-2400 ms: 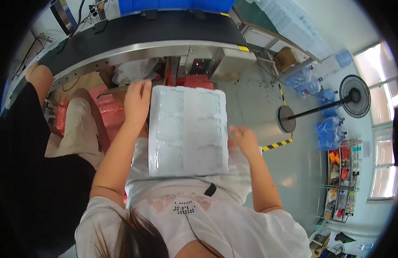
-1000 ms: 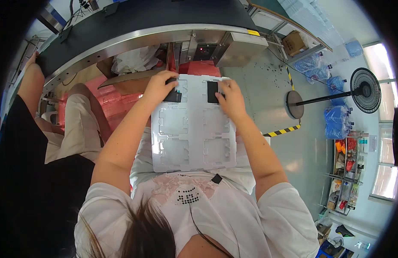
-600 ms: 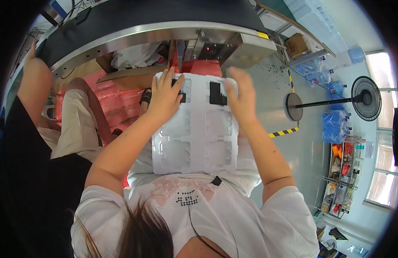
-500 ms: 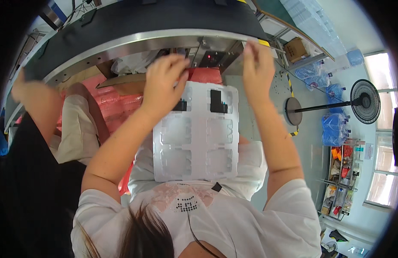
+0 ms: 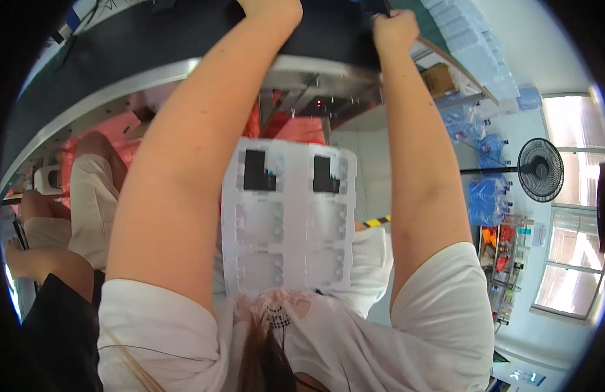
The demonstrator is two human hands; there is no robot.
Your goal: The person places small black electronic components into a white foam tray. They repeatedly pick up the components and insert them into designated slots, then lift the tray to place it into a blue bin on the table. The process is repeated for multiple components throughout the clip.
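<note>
Both my arms stretch far forward over the black belt surface (image 5: 145,42). My left hand (image 5: 273,8) is at the top edge of the picture, its fingers cut off from view. Further right, my right hand (image 5: 397,31) is closed by a dark, thin thing at the belt's far right; its shape is hard to make out. On my lap rests a white plastic tray (image 5: 294,222) with several moulded compartments. A flat black part (image 5: 255,171) lies in its far left compartment, and a second black part (image 5: 323,175) in the far right one. The nearer compartments hold nothing visible.
A metal rail (image 5: 165,73) edges the belt between me and it. At the left sits a co-worker, whose hand (image 5: 25,261) holds a dark thin thing. To the right are a cardboard box (image 5: 439,80), a black standing fan (image 5: 541,170) and wrapped blue water bottles (image 5: 488,199).
Both my hands have moved forward, from above the tray and rail to over the belt. The left black part, partly covered before, now shows fully. The co-worker's hand has drawn back from the belt.
</note>
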